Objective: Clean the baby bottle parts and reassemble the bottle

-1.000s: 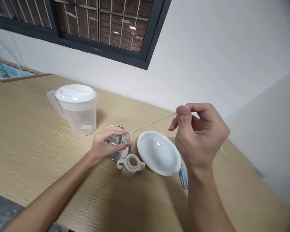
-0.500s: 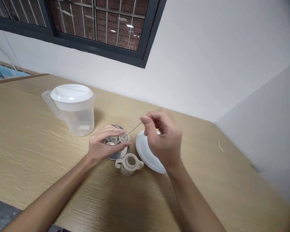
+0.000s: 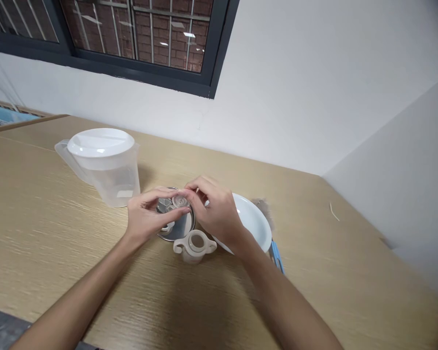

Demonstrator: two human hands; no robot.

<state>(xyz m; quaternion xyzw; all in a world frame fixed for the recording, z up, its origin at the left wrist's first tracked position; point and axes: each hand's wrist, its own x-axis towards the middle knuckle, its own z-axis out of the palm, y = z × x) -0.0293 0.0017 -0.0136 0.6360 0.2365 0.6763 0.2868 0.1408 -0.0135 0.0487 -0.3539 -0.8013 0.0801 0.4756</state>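
Note:
Between the thumb and fingers of my left hand [image 3: 149,210] is a small clear round plastic cap [image 3: 180,200], held over a shiny metal dish [image 3: 182,228]. My right hand [image 3: 215,206] is closed in a pinch at the cap's right edge. Whatever lies between its fingertips is hidden, and the thin wire seen earlier does not show. Small clear plastic parts [image 3: 164,204] sit in the dish, partly covered by my left hand. Just in front stands a small translucent cup with two side handles [image 3: 195,245], its round mouth facing up.
A lidded clear pitcher [image 3: 109,170] stands to the left. Behind my right wrist lies a white plate [image 3: 255,221], with a greyish-brown piece [image 3: 264,211] and a blue slotted object [image 3: 277,256] beside it. A pale thin strip [image 3: 334,212] rests farther right. Wall and window border the table's back.
My right hand has come down and left, from holding a thin wire out from the cap to touching the cap. The plate's right side and the blue object are now uncovered.

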